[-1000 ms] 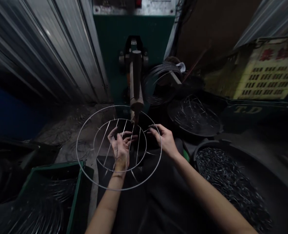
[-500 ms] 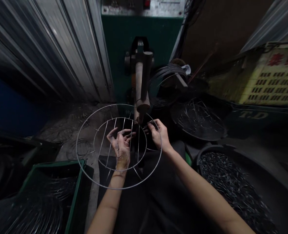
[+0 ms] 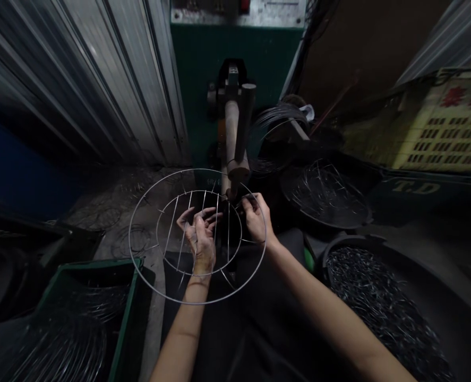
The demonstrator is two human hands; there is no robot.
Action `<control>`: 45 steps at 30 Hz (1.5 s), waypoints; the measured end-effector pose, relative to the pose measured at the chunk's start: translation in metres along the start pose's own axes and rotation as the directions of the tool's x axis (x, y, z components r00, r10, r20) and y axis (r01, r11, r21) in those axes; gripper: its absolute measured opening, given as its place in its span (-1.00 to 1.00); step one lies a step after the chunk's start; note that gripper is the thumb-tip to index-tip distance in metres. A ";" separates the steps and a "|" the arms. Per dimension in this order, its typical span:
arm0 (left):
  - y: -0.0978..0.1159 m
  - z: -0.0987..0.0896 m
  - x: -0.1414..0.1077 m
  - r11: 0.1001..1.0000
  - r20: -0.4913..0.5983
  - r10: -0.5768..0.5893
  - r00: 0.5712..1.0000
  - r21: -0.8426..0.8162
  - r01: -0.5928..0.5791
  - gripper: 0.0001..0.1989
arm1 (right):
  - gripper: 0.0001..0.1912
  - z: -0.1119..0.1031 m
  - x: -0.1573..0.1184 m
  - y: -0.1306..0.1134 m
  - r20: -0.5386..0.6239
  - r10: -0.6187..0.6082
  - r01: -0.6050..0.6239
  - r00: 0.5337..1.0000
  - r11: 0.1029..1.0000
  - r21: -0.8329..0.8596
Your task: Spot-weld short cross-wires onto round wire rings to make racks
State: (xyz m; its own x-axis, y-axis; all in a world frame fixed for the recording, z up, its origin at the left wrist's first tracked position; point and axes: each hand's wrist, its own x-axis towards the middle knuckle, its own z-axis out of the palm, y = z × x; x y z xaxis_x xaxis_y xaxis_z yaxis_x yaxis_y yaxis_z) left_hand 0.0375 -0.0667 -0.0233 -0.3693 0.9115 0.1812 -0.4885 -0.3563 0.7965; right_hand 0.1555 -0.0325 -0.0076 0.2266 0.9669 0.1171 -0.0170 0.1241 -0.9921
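Head view: the rack [image 3: 228,228], two concentric wire rings crossed by straight bars, is over the lap [image 3: 267,313], its far side near the lower tip of the machine [image 3: 232,127]; the left hand [image 3: 201,236] appears within the inner ring's outline, fingers half curled, though whether they grip a bar cannot be told. The right hand [image 3: 257,217] is at the rack's right side, thumb and fingers drawn together, any wire between them indistinct. A green bin [image 3: 128,302] containing wires stands at left.
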 end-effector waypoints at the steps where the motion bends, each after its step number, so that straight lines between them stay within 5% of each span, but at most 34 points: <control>1: 0.001 0.000 0.000 1.000 0.001 -0.004 1.000 0.001 0.004 -0.79 | -0.77 -0.002 0.000 -0.001 0.060 0.034 -0.035 0.998 0.999 0.015; 4: 0.003 0.002 -0.001 1.000 0.015 -0.018 1.000 0.005 0.018 -0.79 | -0.65 -0.010 -0.001 -0.005 0.194 0.136 -0.157 0.972 0.982 0.101; 7: 0.005 0.004 -0.001 1.000 0.041 -0.026 0.999 0.011 0.026 -0.80 | -0.56 -0.013 -0.001 -0.008 0.202 0.163 -0.196 0.966 0.968 0.158; 18: 0.000 0.002 0.000 1.000 0.027 -0.011 1.000 0.026 0.010 -0.81 | -0.57 -0.008 -0.001 -0.005 0.146 -0.063 0.069 0.987 0.997 -0.033; 22: 0.001 0.002 0.002 0.999 0.017 -0.003 1.000 0.041 0.003 -0.79 | -0.51 -0.016 0.001 -0.009 0.220 -0.013 0.022 0.975 0.999 -0.039; 26: 0.002 0.004 0.005 0.999 0.023 -0.012 1.000 0.041 0.011 -0.78 | -0.70 -0.020 0.005 -0.010 0.164 0.039 -0.026 0.986 0.996 -0.080; 45: -0.009 0.011 0.019 1.000 -0.043 0.021 0.999 -0.010 -0.021 -0.81 | -0.80 -0.016 0.029 -0.006 0.139 -0.119 0.157 0.983 0.939 -0.305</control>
State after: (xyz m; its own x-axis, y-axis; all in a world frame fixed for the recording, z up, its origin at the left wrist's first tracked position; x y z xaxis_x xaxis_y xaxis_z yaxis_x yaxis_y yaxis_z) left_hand 0.0434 -0.0442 -0.0208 -0.4129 0.8943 0.1727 -0.4889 -0.3776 0.7864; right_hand 0.1774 -0.0091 0.0013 0.0893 0.9667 0.2398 0.3166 0.2007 -0.9271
